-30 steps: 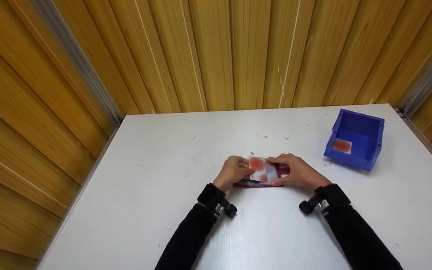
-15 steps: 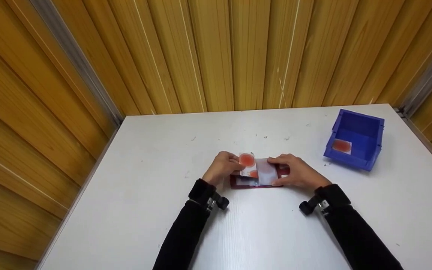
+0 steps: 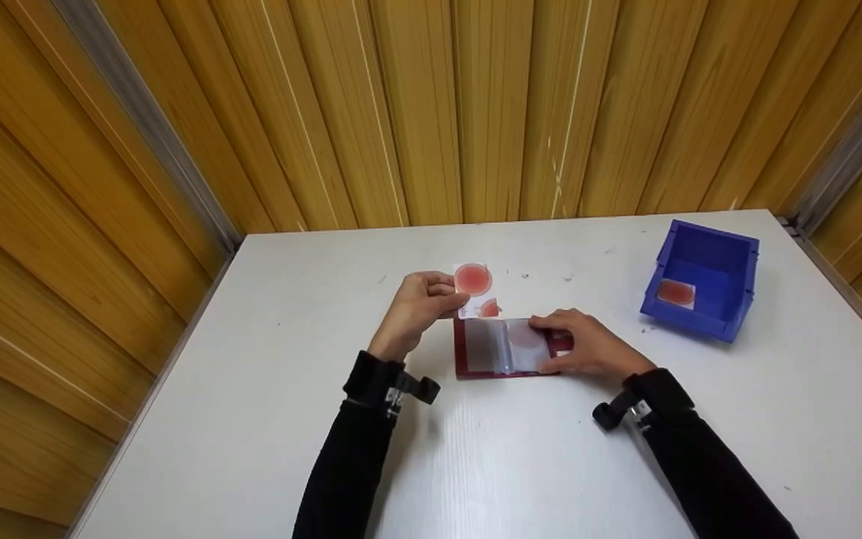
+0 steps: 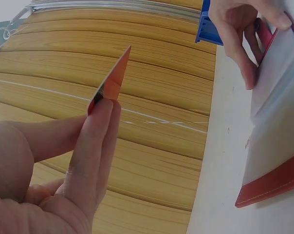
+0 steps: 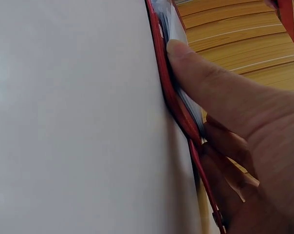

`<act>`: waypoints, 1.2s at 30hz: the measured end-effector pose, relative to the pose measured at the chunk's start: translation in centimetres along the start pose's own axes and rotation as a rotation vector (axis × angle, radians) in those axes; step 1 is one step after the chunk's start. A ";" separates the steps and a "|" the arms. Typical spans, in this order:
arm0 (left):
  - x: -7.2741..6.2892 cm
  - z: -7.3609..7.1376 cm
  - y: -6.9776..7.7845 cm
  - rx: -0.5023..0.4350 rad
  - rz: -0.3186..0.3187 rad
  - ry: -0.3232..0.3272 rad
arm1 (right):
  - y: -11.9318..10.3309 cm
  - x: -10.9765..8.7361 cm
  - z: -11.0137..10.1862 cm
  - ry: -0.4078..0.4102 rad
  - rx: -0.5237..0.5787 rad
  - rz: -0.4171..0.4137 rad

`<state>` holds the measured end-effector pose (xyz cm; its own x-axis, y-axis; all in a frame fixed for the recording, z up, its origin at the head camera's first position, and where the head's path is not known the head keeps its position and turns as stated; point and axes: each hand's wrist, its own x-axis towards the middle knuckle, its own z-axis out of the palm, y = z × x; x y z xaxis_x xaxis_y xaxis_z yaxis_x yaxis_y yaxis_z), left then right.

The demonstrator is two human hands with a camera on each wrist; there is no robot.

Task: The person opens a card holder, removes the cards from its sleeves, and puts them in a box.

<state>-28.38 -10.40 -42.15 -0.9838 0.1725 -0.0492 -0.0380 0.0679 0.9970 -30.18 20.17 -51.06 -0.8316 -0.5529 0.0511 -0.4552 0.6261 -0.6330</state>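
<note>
My left hand point(image 3: 414, 311) pinches a white card point(image 3: 474, 281) with a red round print, raised above the table's middle. In the left wrist view the same card point(image 4: 113, 80) shows nearly edge-on between thumb and fingertips. Below it lies a red card holder point(image 3: 462, 355), opened flat with cloudy clear sleeves on both sides. My right hand point(image 3: 588, 340) grips the holder's right part, thumb at the near edge and fingers at the far edge. From the right wrist, the thumb presses against a stack of sleeves point(image 5: 188, 105) inside the red cover.
A blue plastic bin point(image 3: 700, 281) stands at the table's back right, with another red-printed card point(image 3: 676, 293) lying in it. Wood-look panels point(image 3: 431, 112) wall off the back and sides of the white table point(image 3: 311, 314).
My left hand has drawn the card leftward and up, away from the holder, baring the holder's left sleeve. My right hand has stayed on the holder's right side.
</note>
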 end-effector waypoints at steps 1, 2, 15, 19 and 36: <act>0.0 0.0 0.0 -0.002 0.002 0.002 | 0.0 0.0 0.0 0.000 -0.004 0.001; 0.0 0.1 -0.1 -0.004 0.003 0.003 | 0.0 0.0 0.0 -0.002 -0.009 0.001; 0.3 1.9 -1.1 0.025 -0.033 0.001 | -3.7 1.1 -0.1 0.254 0.447 0.007; 0.3 3.3 -1.7 0.031 -0.050 -0.013 | -6.1 2.2 0.7 0.396 0.729 0.158; -0.2 7.6 -4.1 0.008 -0.075 -0.079 | -7.4 2.4 4.7 0.624 0.484 0.322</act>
<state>-26.73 -3.19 -46.72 -0.9613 0.2437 -0.1284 -0.1090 0.0916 0.9898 -27.31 11.59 -49.86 -0.9849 0.1044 0.1383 -0.0987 0.3185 -0.9428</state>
